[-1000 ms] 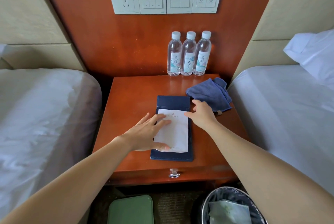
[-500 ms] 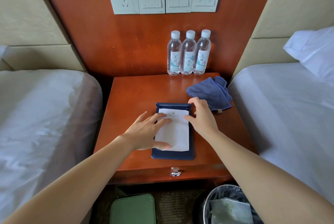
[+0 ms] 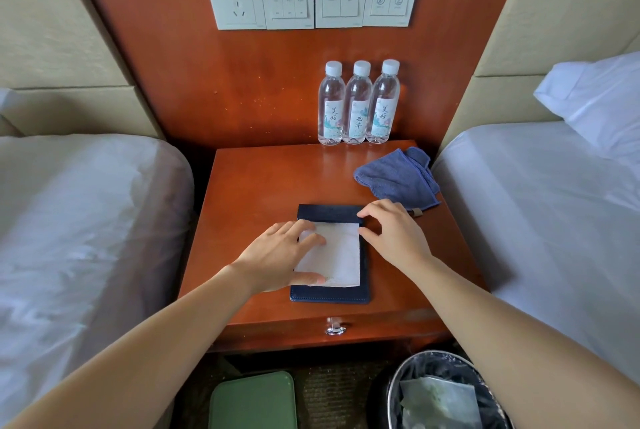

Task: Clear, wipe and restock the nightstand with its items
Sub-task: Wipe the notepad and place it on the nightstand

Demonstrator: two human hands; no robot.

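A dark blue notepad holder (image 3: 329,294) lies flat on the wooden nightstand (image 3: 263,186), with a white paper pad (image 3: 341,255) on it. My left hand (image 3: 280,257) rests flat on the pad's left half, thumb along its lower edge. My right hand (image 3: 393,233) touches the holder's upper right corner with fingertips on its top flap and thumb at the paper's edge. Three water bottles (image 3: 358,105) stand in a row at the back. A crumpled blue cloth (image 3: 398,177) lies at the back right.
Beds with white sheets flank the nightstand on the left (image 3: 76,221) and right (image 3: 540,207), and a pillow (image 3: 599,99) lies on the right one. A drawer knob (image 3: 334,329) faces me. On the floor sit a green box (image 3: 254,401) and a lined bin (image 3: 440,394).
The pad's top has slid up under the holder's upper flap, hiding its printed heading. My left hand moved a little up the paper, and my right hand stayed at the upper right corner.
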